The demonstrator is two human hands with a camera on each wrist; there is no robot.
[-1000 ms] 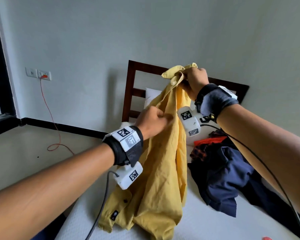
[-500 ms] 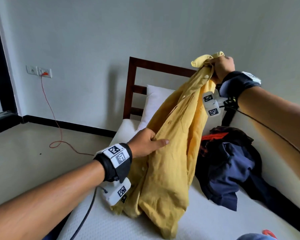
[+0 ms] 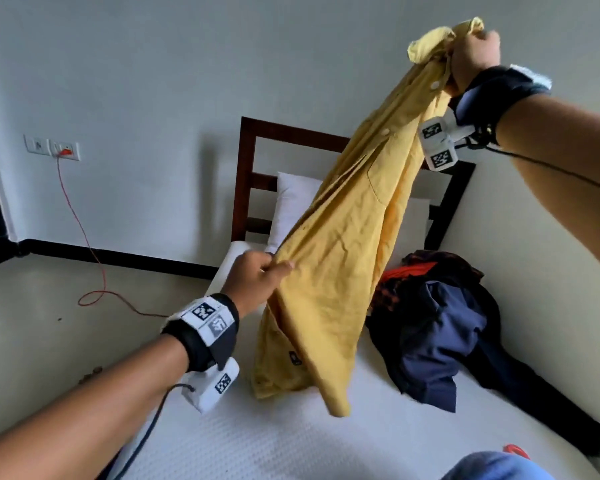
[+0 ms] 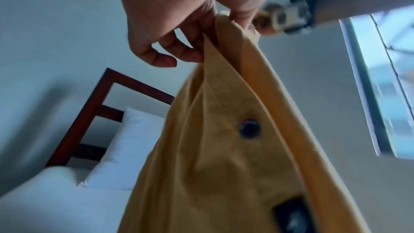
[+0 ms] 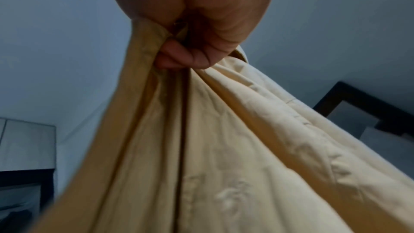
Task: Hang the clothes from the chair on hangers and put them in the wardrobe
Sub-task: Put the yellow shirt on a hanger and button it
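Note:
A yellow button-up shirt (image 3: 343,244) hangs in the air above the bed. My right hand (image 3: 473,62) grips its bunched collar end high at the upper right; the right wrist view shows the fingers (image 5: 183,58) curled round the yellow shirt (image 5: 212,148). Lower down, my left hand (image 3: 262,277) pinches a front edge of the shirt at mid-height; the left wrist view shows the fabric edge (image 4: 224,24) between thumb and fingers (image 4: 179,52). The shirt's hem dangles just over the mattress. No hanger and no wardrobe are in view.
A heap of dark clothes (image 3: 440,327), navy, black and orange, lies on the white mattress (image 3: 291,445) at the right. A dark wooden headboard (image 3: 246,178) and a white pillow (image 3: 291,206) stand behind. A red cable (image 3: 84,237) runs from a wall socket (image 3: 65,150) across the floor.
My right hand has lifted the shirt's collar end up and to the right, stretching the shirt. My left hand has slid down its front edge and now pinches it lower.

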